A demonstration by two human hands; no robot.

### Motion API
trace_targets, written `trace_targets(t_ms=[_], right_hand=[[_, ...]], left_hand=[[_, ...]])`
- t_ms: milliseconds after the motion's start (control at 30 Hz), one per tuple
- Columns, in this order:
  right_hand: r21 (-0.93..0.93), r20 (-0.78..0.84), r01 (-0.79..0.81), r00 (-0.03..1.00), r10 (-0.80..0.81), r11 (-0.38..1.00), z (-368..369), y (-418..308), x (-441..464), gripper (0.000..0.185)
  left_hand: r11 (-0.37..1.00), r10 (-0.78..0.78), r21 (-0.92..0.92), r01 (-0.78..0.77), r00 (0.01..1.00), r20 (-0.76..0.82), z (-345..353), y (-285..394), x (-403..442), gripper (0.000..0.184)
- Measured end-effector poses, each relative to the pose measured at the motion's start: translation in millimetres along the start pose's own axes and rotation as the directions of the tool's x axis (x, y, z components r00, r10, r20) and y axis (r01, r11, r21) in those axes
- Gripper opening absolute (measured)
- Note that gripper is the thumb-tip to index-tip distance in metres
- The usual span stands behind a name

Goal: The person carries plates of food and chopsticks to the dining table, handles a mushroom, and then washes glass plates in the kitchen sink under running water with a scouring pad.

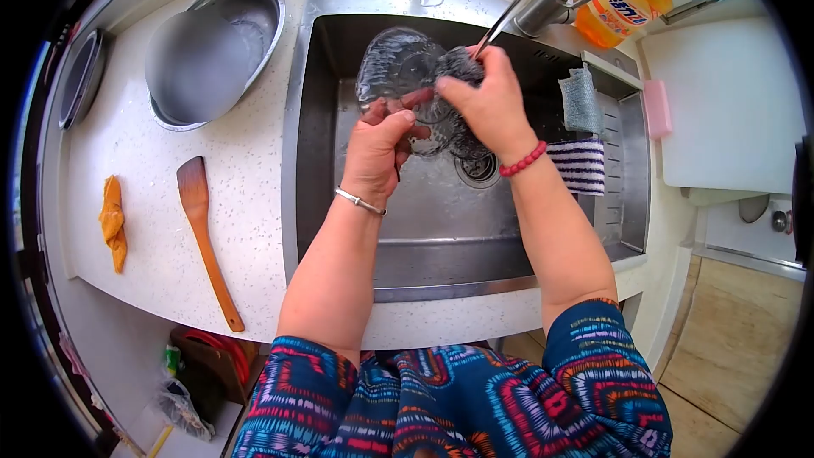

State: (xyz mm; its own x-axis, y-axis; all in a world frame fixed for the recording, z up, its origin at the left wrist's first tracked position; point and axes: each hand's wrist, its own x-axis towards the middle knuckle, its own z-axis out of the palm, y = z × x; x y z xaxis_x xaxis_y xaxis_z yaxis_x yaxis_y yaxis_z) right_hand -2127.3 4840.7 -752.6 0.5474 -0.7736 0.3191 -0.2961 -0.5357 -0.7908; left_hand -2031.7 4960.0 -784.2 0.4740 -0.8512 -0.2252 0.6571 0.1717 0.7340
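Note:
Over the sink (424, 276), my left hand (373, 153) is closed on the near edge of a clear glass dish (392, 68), wet and tilted. Some of its fingers show through the glass. My right hand (496, 106) is closed round a dark grey scourer (460, 64), pressed close to the dish's right side. Water from the tap (543, 13) runs down onto this hand and the scourer. Splashing water blurs the lower part of the dish, so its full shape is unclear. Below the hands is the drain (477, 171).
Left on the counter are a metal basin (275, 21), a wooden spatula (197, 203) and an orange cloth (112, 220). A striped cloth (578, 165) and a silvery mesh cloth (580, 97) hang at the sink's right. An orange soap bottle (623, 8) stands behind.

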Motion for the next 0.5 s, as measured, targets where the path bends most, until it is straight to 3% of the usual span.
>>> trace_targets(t_ms=[100, 133, 200, 300, 333, 400, 433, 500], right_hand=[[-0.098, 0.107, 0.208, 0.974, -0.198, 0.973, 13, -10, -15, 0.036], [-0.053, 0.079, 0.395, 0.917, -0.391, 0.917, 17, -14, -19, 0.03], [-0.067, 0.09, 0.47, 0.881, -0.464, 0.88, 12, -15, -14, 0.022], [-0.231, -0.019, 0.211, 0.975, -0.222, 0.95, 7, 6, 12, 0.022], [-0.232, -0.02, 0.211, 0.975, -0.222, 0.95, 9, 9, 11, 0.022], [-0.007, 0.045, 0.123, 0.992, -0.122, 0.992, 16, -1, 3, 0.021], [-0.032, 0.096, 0.304, 0.949, -0.3, 0.952, 14, -12, -7, 0.021], [-0.016, 0.104, 0.271, 0.958, -0.268, 0.962, 13, -15, -10, 0.02]], left_hand=[[0.995, -0.031, 0.09, 0.039, 0.996, -0.086, 3, 0, -2, 0.009], [0.995, -0.031, 0.09, 0.039, 0.996, -0.085, 3, -1, -2, 0.009], [0.989, -0.044, 0.141, 0.047, 0.999, -0.029, 2, -2, -1, 0.014], [0.971, -0.032, 0.238, 0.028, 0.999, 0.011, 5, -5, -1, 0.019], [0.971, -0.032, 0.238, 0.029, 0.999, 0.012, 5, -6, -1, 0.019], [0.97, -0.022, 0.241, 0.038, 0.997, -0.069, 3, -5, 0, 0.022], [0.97, -0.022, 0.242, 0.038, 0.997, -0.07, 4, -5, 1, 0.022], [0.992, 0.027, 0.125, -0.021, 0.998, -0.05, 7, -6, 2, 0.025]])
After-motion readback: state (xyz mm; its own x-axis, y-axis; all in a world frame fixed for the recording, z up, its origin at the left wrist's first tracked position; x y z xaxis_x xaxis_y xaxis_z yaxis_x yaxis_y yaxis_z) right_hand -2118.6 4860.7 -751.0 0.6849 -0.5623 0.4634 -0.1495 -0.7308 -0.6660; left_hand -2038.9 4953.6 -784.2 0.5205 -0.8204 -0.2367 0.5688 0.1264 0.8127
